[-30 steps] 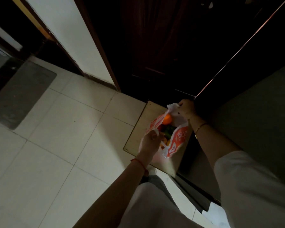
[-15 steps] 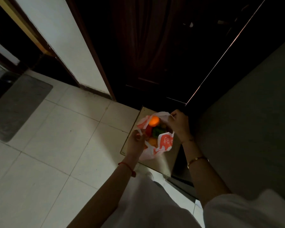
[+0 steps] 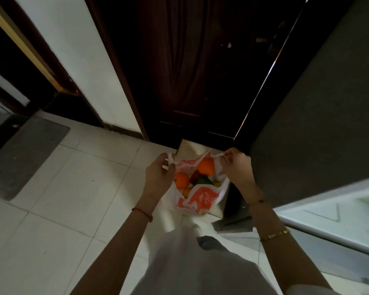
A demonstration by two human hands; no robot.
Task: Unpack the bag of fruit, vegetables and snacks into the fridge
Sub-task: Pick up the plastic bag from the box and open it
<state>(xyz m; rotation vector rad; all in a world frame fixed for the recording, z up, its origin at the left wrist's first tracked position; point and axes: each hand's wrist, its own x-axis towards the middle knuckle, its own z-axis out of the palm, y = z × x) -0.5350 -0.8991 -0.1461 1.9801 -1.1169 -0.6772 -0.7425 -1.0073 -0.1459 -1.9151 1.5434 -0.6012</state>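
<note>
Head view looks down on glossy pale floor tiles (image 3: 58, 201) before a dark wooden door (image 3: 188, 67). Both hands, left hand (image 3: 158, 177) and right hand (image 3: 238, 167), pinch the handles of a crinkly white-and-orange plastic bag (image 3: 198, 199) (round oranges (image 3: 206, 166) inside) on a low beige tabletop (image 3: 192, 146).

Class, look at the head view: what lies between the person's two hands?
Head view: between the left hand and right hand lies the bag's open mouth, showing two oranges and something green.
</note>
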